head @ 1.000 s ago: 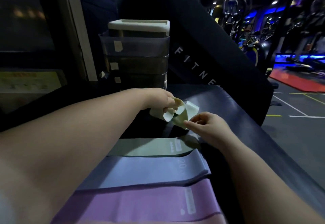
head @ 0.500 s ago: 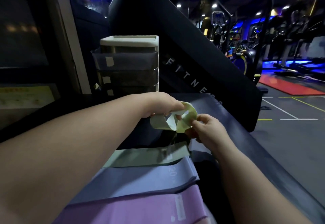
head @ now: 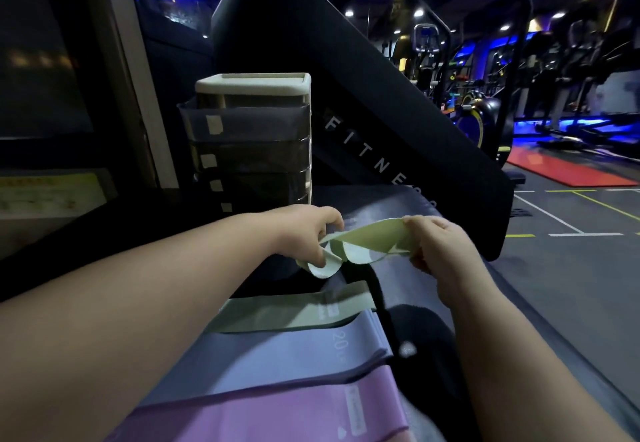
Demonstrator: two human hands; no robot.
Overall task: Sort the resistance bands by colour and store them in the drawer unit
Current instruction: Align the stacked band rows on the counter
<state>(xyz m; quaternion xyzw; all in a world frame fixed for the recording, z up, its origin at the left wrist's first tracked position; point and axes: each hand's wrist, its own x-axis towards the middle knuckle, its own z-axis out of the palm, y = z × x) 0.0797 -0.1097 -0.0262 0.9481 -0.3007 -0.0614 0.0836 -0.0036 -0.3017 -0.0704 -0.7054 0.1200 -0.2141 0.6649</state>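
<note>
The counter (head: 398, 206) is carrying the drawer unit (head: 252, 136) at the back, with the pink band (head: 277, 414), purple band (head: 294, 351) and grey-green band (head: 284, 313) lying flat nearer me, while my left hand (head: 308, 230) and right hand (head: 440, 247) are gripping the twisted pale green band (head: 367, 244) above it.

"FITNE" on black panel (head: 398, 119); "20" on blue band (head: 284, 355)

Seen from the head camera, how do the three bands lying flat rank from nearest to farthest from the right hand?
From the right hand, which pinches the pale green band:
1. grey-green band, just below the hands.
2. blue-purple band, next row down.
3. pink band, at the bottom edge of the view.
</note>
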